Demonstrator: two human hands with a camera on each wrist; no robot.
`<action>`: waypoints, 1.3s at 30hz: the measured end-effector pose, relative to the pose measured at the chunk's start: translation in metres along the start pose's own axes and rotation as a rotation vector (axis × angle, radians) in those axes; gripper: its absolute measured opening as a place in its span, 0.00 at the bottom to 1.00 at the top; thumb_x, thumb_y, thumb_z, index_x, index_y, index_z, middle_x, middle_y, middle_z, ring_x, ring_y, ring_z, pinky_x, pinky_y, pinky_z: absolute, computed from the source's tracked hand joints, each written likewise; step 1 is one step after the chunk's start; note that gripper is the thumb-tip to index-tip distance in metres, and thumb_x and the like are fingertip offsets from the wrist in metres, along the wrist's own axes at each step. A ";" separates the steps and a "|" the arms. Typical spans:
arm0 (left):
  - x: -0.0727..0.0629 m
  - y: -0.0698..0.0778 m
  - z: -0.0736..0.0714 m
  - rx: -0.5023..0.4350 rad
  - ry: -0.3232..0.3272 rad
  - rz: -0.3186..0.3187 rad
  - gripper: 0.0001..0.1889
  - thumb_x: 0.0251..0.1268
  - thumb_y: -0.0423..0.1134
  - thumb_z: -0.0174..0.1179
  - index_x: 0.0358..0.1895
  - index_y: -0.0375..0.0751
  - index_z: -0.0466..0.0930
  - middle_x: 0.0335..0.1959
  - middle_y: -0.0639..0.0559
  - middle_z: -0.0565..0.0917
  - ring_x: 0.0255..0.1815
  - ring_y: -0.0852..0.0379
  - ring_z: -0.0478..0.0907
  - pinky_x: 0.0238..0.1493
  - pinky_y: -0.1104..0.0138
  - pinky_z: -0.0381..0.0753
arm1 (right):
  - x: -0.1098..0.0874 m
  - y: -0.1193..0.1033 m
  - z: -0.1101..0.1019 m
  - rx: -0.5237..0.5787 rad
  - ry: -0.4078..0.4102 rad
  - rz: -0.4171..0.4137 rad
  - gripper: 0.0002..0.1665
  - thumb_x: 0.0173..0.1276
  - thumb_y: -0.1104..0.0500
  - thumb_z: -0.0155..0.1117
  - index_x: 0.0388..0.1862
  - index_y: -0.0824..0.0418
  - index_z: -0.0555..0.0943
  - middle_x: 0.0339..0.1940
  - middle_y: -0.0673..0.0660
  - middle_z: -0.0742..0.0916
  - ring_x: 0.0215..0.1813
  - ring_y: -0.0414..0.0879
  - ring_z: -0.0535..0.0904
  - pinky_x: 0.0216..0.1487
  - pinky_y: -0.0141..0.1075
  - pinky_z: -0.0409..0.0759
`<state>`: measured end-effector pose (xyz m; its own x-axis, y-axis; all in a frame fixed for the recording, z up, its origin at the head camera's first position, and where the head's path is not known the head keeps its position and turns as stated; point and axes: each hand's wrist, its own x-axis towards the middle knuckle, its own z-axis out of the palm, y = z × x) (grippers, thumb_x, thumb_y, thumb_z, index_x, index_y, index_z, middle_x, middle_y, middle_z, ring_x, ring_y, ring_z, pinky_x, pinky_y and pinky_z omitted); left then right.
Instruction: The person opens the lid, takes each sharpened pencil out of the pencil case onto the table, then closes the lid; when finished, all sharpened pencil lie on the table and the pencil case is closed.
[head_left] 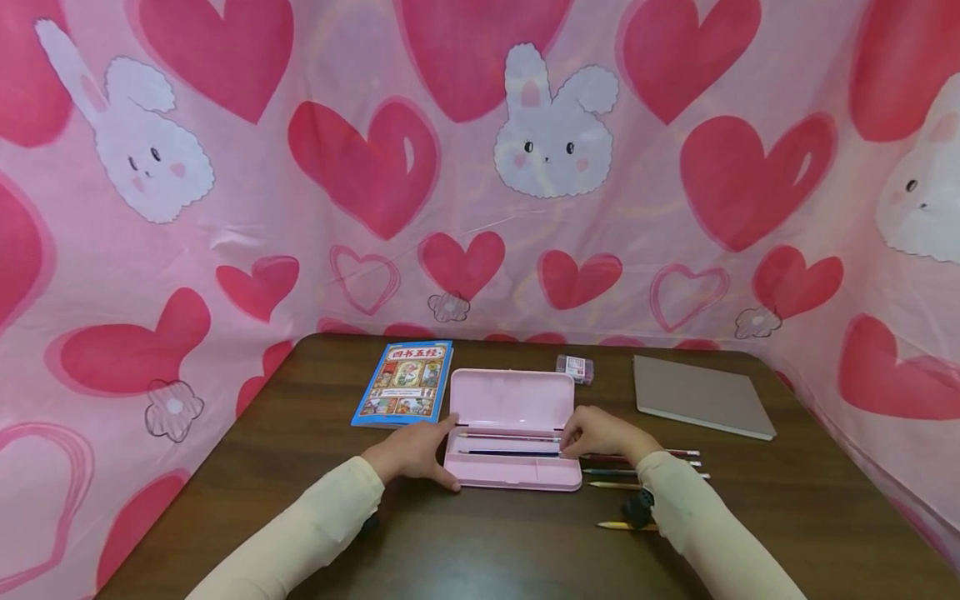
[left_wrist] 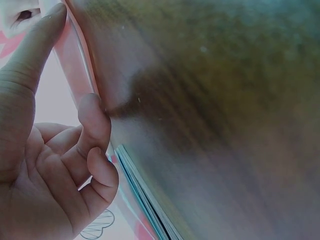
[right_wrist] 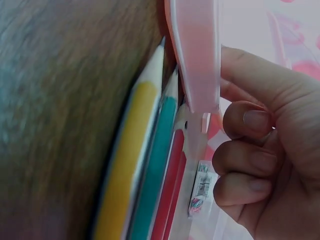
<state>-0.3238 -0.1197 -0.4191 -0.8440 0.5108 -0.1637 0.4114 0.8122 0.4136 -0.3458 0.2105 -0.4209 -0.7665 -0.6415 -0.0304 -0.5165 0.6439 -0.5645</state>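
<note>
Pencil case (head_left: pixel 510 402): open on counter (head_left: pixel 450 550); likely light, stiff, slick; best braced by short ends.
Left hand (head_left: pixel 412 450): at case's left end, with fingers apart.
Right hand (head_left: pixel 603 433): at right end, with fingers curled; cannot tell if clamped on anything.
Dark pencil (head_left: pixel 510 453): inside case; likely rigid, brittle-tipped; best pinched mid-shaft.

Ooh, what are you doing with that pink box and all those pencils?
A person is busy at an open pink pencil case on the table. The left hand touches the case's left end, and the right hand reaches in at the right end, by the tip of a dark pencil; whether it grips that pencil is hidden. Another pencil lies inside too. More pencils lie on the table, to the right of the case.
</note>
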 end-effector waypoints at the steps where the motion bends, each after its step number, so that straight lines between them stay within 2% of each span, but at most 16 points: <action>1: 0.000 0.000 0.000 0.000 0.000 -0.001 0.55 0.38 0.61 0.70 0.71 0.44 0.55 0.64 0.43 0.71 0.60 0.44 0.71 0.59 0.46 0.70 | 0.000 -0.002 0.000 -0.010 0.003 0.002 0.02 0.54 0.62 0.70 0.24 0.60 0.86 0.17 0.47 0.81 0.21 0.33 0.69 0.23 0.27 0.72; 4: 0.001 -0.001 0.000 0.007 0.003 0.000 0.55 0.37 0.61 0.71 0.71 0.43 0.55 0.63 0.43 0.71 0.60 0.44 0.71 0.59 0.47 0.70 | 0.000 -0.006 0.000 -0.023 0.003 0.002 0.03 0.53 0.63 0.70 0.23 0.61 0.85 0.18 0.47 0.82 0.22 0.33 0.69 0.24 0.27 0.73; 12: 0.003 0.001 0.002 0.032 0.007 -0.004 0.56 0.36 0.63 0.71 0.71 0.43 0.55 0.63 0.43 0.72 0.57 0.47 0.73 0.59 0.49 0.71 | -0.002 -0.005 0.000 0.047 -0.029 0.065 0.05 0.55 0.63 0.69 0.23 0.60 0.80 0.16 0.46 0.75 0.22 0.36 0.68 0.24 0.27 0.70; 19: 0.003 -0.001 0.004 0.033 0.008 -0.007 0.56 0.36 0.63 0.70 0.71 0.44 0.55 0.63 0.43 0.72 0.58 0.47 0.73 0.59 0.49 0.71 | -0.008 0.000 -0.001 0.058 0.027 -0.002 0.05 0.57 0.60 0.68 0.25 0.59 0.82 0.15 0.44 0.73 0.19 0.34 0.66 0.20 0.26 0.66; 24: 0.004 -0.003 0.004 0.040 0.014 0.001 0.57 0.35 0.64 0.70 0.71 0.43 0.55 0.62 0.43 0.72 0.57 0.47 0.73 0.58 0.49 0.72 | -0.015 0.003 -0.003 0.091 0.083 -0.003 0.04 0.58 0.59 0.67 0.28 0.59 0.83 0.14 0.44 0.71 0.18 0.33 0.64 0.20 0.26 0.64; 28: 0.004 -0.002 0.004 0.038 0.011 0.001 0.57 0.35 0.64 0.70 0.71 0.42 0.55 0.62 0.42 0.72 0.57 0.47 0.73 0.58 0.49 0.72 | -0.024 0.007 -0.005 0.091 0.125 0.036 0.05 0.60 0.58 0.66 0.30 0.59 0.83 0.14 0.44 0.71 0.19 0.34 0.64 0.21 0.27 0.64; 34: 0.004 -0.002 0.003 0.028 0.005 0.000 0.56 0.36 0.63 0.70 0.71 0.43 0.55 0.62 0.43 0.72 0.57 0.47 0.73 0.58 0.49 0.72 | -0.043 0.015 -0.013 0.093 0.159 0.079 0.07 0.61 0.56 0.65 0.30 0.58 0.83 0.20 0.46 0.78 0.23 0.35 0.67 0.24 0.28 0.68; 39: 0.003 -0.002 0.002 0.038 0.007 -0.002 0.56 0.35 0.63 0.70 0.71 0.42 0.56 0.62 0.43 0.72 0.57 0.47 0.73 0.58 0.50 0.72 | -0.063 0.021 -0.023 0.096 0.169 0.082 0.07 0.61 0.55 0.65 0.31 0.59 0.82 0.18 0.47 0.76 0.21 0.34 0.65 0.21 0.28 0.66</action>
<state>-0.3269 -0.1192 -0.4223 -0.8472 0.5073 -0.1576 0.4224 0.8233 0.3791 -0.3165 0.2740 -0.4121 -0.8620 -0.5040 0.0547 -0.4168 0.6431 -0.6425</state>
